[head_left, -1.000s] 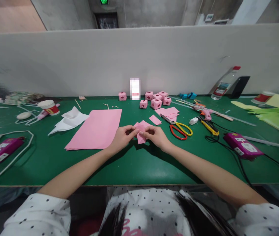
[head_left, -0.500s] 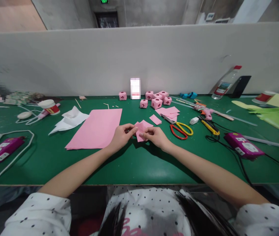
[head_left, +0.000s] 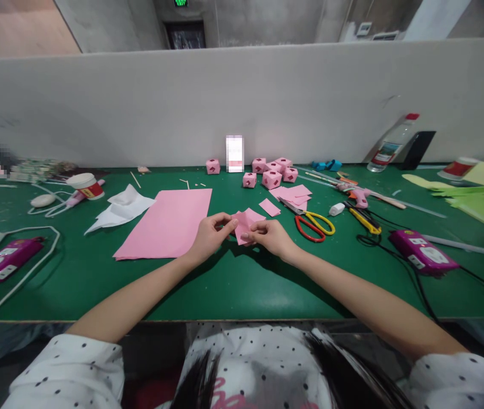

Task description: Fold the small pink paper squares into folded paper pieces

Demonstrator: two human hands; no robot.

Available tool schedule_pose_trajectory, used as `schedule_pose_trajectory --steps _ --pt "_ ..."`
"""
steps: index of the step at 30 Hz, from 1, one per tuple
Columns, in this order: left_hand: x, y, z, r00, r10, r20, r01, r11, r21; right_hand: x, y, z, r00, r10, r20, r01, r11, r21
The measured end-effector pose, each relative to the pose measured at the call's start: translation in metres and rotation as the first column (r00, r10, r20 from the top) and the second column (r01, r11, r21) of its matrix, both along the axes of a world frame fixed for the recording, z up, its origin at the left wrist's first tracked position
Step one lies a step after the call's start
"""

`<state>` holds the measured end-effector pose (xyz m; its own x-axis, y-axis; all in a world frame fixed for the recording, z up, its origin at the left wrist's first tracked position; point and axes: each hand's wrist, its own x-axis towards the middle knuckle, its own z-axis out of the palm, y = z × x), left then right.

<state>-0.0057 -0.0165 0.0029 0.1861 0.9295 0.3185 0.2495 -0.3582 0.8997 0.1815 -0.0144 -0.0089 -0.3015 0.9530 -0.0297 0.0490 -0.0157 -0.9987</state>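
Left of the scissors point(head_left: 303, 213), the folded piece point(head_left: 242, 228) is held from both sides, probably so its creases stay steady. The slips point(head_left: 293, 194) lie at the scissors' blade end, seemingly for easy reach; the cubes point(head_left: 271, 180) sit behind the scissors, presumably out of the hands' way. The left hand point(head_left: 213, 237) pinches the piece's left edge, the right hand point(head_left: 272, 237) its lower right; each grip is nearly closed, thumb uppermost on thin paper.

Green table point(head_left: 225, 295) carries pink sheets point(head_left: 165, 221), crumpled white paper point(head_left: 122, 209) and a paper cup point(head_left: 85, 185) at left, pink cubes point(head_left: 271, 180) at back, scissors point(head_left: 303, 213) (one red handle, one yellow) and bottle point(head_left: 389, 150) right.
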Motion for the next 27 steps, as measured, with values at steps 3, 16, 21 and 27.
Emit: schedule_pose_trajectory --steps 3,16,21,27 --pt "-0.001 0.001 0.0 1.0 0.001 0.011 -0.001 1.0 -0.004 0.001 0.001 -0.002 1.0 -0.012 -0.003 0.012 0.999 0.035" --pt "-0.001 0.002 -0.003 0.97 -0.114 -0.216 0.14 0.984 0.108 0.011 0.001 0.006 0.985 -0.133 0.107 0.085 0.926 0.368" --pt "-0.002 0.0 -0.001 0.96 -0.055 -0.274 0.12 0.967 0.224 0.01 -0.003 0.006 0.959 -0.15 0.24 0.016 0.875 0.484" --pt "-0.003 -0.001 -0.002 0.949 -0.02 -0.315 0.119 0.947 0.298 0.006 -0.005 0.003 0.956 -0.163 0.244 0.011 0.852 0.524"
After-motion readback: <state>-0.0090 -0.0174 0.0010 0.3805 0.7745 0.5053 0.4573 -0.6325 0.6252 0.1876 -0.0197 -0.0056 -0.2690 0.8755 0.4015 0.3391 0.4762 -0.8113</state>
